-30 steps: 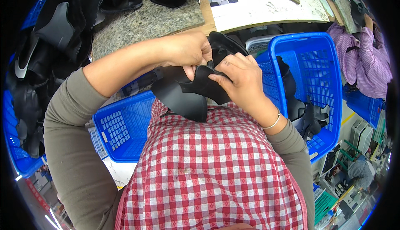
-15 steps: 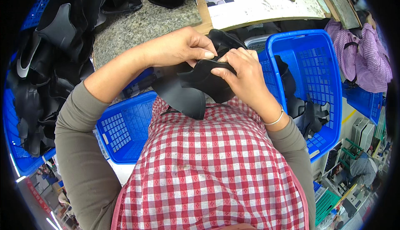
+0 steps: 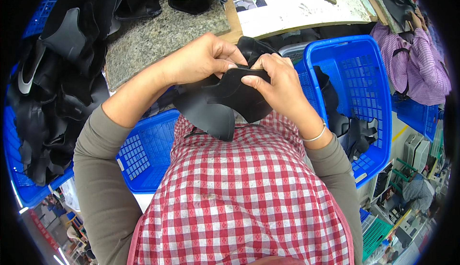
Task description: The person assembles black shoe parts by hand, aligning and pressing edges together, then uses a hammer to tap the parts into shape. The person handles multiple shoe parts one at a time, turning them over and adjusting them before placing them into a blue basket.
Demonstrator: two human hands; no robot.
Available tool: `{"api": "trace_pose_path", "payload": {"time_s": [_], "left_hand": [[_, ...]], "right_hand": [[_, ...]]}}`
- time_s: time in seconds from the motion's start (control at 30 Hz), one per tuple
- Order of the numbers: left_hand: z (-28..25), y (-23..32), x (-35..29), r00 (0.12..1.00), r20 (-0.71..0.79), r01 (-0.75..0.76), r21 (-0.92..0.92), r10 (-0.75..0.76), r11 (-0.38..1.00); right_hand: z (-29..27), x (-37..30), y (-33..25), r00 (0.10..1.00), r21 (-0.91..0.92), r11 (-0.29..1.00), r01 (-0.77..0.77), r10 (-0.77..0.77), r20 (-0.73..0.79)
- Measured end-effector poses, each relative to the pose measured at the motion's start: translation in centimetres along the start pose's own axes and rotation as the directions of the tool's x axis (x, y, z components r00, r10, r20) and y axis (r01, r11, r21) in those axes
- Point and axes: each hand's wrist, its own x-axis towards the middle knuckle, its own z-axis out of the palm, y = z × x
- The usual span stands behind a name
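Note:
Between my hands hangs a black shoe upper (image 3: 239, 94), its smooth flap (image 3: 211, 117) drooping over the front of my checked apron. My left hand (image 3: 207, 59) pinches the upper's top edge between thumb and forefinger. Just right of that pinch, my right hand (image 3: 278, 80) grips the same edge, its thumb laid on the near face and its fingers curled behind. The two sets of fingertips almost meet. What lies on the far side of the edge is hidden by my fingers and the material.
A speckled stone slab (image 3: 158, 37) lies beyond my left forearm, black pieces along its back. Black pieces heap over the left basket. A blue basket (image 3: 388, 121) with black pieces stands right; another blue basket (image 3: 148, 145) sits below my left arm. A person in a purple checked shirt (image 3: 417, 68) is far right.
My left elbow and forearm have shifted slightly right in the picture. Both hands keep their pinch on the shoe upper, whose lower part has tilted a little.

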Motion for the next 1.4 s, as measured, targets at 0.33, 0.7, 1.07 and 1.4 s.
{"api": "trace_pose_path", "payload": {"time_s": [0.33,0.7,1.07,1.4], "left_hand": [[-0.2,0.0,-0.3,0.999,-0.013,0.034,-0.101,-0.035,0.994],[2.6,-2.1,-1.5,0.992,-0.078,0.020,-0.681,-0.100,0.732],[8.7,-2.7,-1.3,0.501,-0.725,-0.312,0.358,0.473,0.880],[7.3,-2.5,-2.6,0.815,-0.559,-0.321,-0.219,0.151,0.921]], "right_hand": [[0.0,0.4,-0.5,0.998,-0.031,0.998,-0.058,0.058,0.017],[-0.4,0.5,-0.2,0.992,0.062,0.991,-0.120,0.117,0.040],[-0.9,0.6,-0.4,0.995,0.198,0.976,-0.096,0.096,0.009],[-1.0,1.0,-3.3,1.000,0.107,0.994,0.007,-0.009,0.016]]}}
